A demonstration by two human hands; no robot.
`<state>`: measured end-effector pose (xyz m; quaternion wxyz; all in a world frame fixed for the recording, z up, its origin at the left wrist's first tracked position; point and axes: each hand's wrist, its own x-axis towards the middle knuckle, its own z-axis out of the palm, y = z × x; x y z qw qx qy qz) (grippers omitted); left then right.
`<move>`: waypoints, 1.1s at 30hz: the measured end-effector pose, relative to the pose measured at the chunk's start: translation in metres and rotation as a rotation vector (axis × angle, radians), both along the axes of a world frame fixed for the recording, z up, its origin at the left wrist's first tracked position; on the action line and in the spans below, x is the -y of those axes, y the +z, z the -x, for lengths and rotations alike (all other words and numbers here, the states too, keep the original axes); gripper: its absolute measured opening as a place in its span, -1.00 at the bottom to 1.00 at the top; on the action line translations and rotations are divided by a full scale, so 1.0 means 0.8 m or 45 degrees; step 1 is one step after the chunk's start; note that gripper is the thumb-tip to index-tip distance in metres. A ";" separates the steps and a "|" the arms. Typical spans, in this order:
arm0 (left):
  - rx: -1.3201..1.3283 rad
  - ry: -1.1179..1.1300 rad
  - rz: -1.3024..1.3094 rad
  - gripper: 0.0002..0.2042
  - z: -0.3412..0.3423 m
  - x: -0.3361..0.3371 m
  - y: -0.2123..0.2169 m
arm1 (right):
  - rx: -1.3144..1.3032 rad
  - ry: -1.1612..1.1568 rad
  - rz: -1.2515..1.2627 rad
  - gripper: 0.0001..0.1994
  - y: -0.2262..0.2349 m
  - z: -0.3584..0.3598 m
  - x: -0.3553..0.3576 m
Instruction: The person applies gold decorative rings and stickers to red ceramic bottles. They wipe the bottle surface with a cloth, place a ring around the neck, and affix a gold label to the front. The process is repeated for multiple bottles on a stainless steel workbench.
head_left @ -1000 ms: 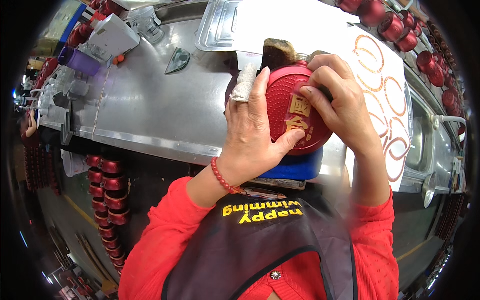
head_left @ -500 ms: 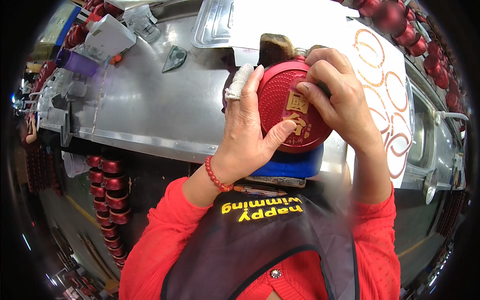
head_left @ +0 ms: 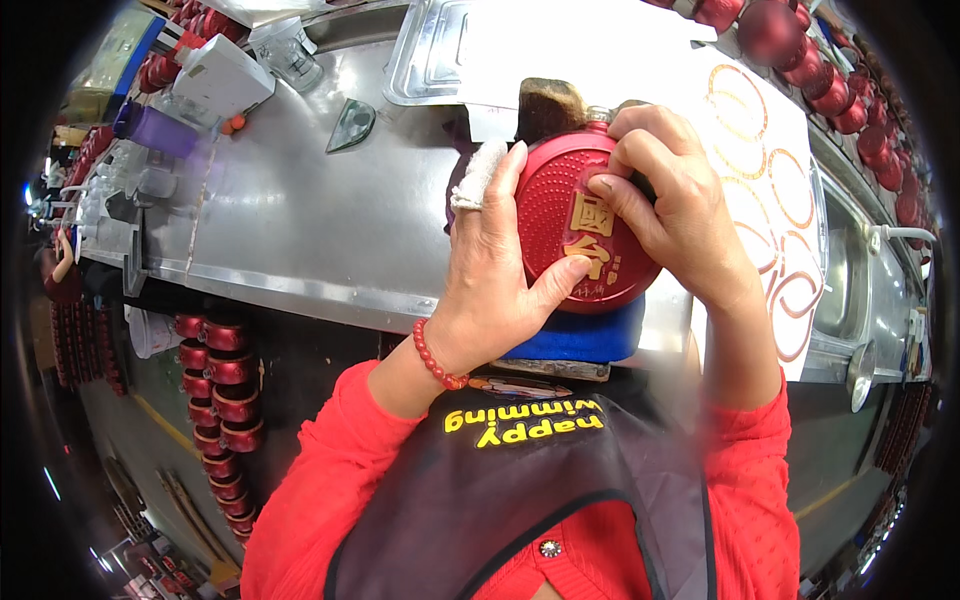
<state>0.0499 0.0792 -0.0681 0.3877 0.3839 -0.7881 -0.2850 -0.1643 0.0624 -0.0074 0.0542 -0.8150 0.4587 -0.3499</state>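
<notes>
A round, flat red bottle [head_left: 550,205] with a studded face and raised gold characters [head_left: 594,222] rests on a blue cloth [head_left: 580,338], its threaded neck pointing away from me. My left hand [head_left: 490,275] holds its left side, fingers along the rim and thumb pressed on the lower gold character. A white cloth wrap [head_left: 478,178] covers the left index finger. My right hand [head_left: 675,190] curls over the upper right edge, its thumb tip pressed at the top of the lettering. Whether that thumb pinches a film there is too small to tell.
Behind the bottle stands a rough brown block [head_left: 550,108]. A white sheet with red-gold ring decals [head_left: 795,190] lies to the right, near a sink [head_left: 840,290]. On the steel bench [head_left: 290,200] at left are a glass piece [head_left: 351,126], a purple cup [head_left: 165,132] and a white box [head_left: 228,75].
My right thumb has shifted slightly up and left on the bottle's face. The bottle and left hand sit slightly lower in the picture, as the whole view has moved a little.
</notes>
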 end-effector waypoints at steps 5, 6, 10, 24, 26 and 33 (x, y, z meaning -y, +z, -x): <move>0.019 0.005 0.044 -0.02 -0.001 -0.001 0.001 | 0.004 0.006 -0.006 -0.81 0.002 -0.001 0.000; 0.027 0.010 0.050 -0.02 -0.001 -0.001 0.001 | 0.017 0.003 -0.009 -0.81 0.002 -0.001 0.000; 0.046 0.024 0.058 -0.02 0.000 -0.002 0.003 | 0.005 -0.005 -0.001 -0.81 0.001 -0.002 0.000; -0.060 0.024 -0.045 -0.22 -0.003 0.015 0.016 | 0.120 -0.355 0.114 -0.84 -0.003 0.004 -0.013; -0.207 0.063 -0.089 -0.46 0.000 0.032 0.021 | 0.211 -0.382 0.026 -0.82 -0.011 0.006 -0.021; -0.061 0.039 -0.098 -0.56 0.020 0.069 0.033 | 0.363 -0.423 -0.203 -0.68 -0.034 0.005 -0.040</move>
